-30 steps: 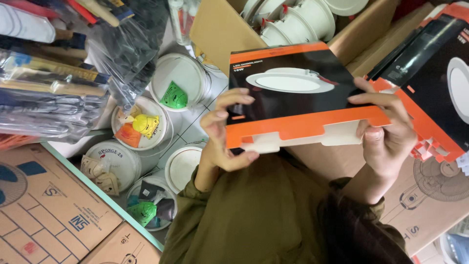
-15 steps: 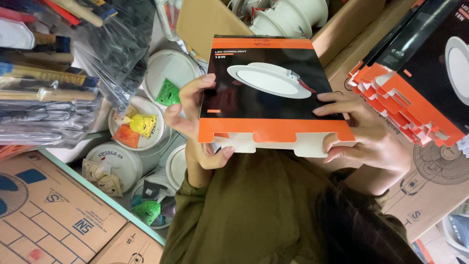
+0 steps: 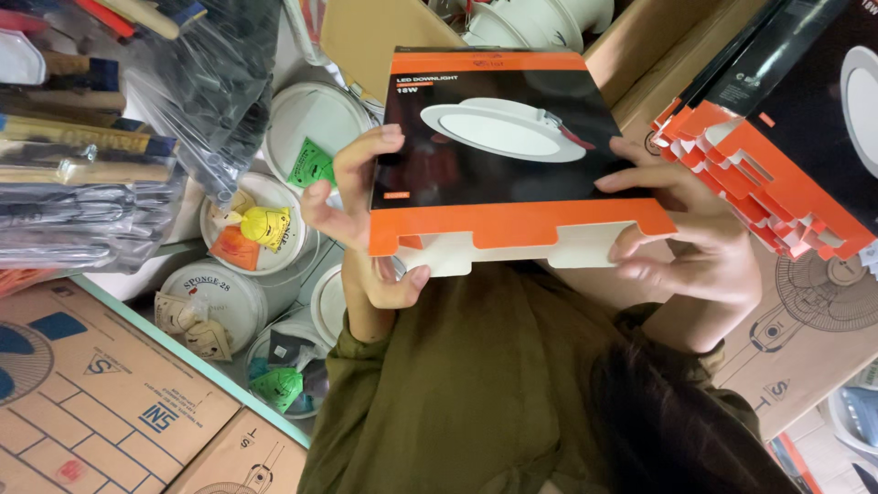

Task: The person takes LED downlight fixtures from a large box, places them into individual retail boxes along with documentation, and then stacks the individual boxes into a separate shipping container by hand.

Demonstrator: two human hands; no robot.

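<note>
Amid clutter, flat black-orange box (image 3: 498, 155)

cluttered storage area: brown cardboard cartons (image 3: 101, 393) at lower left, white round tubs (image 3: 261, 224) beside them, bagged brushes (image 3: 82, 174) at upper left, stacked orange-black boxes (image 3: 777, 137) right.
</note>
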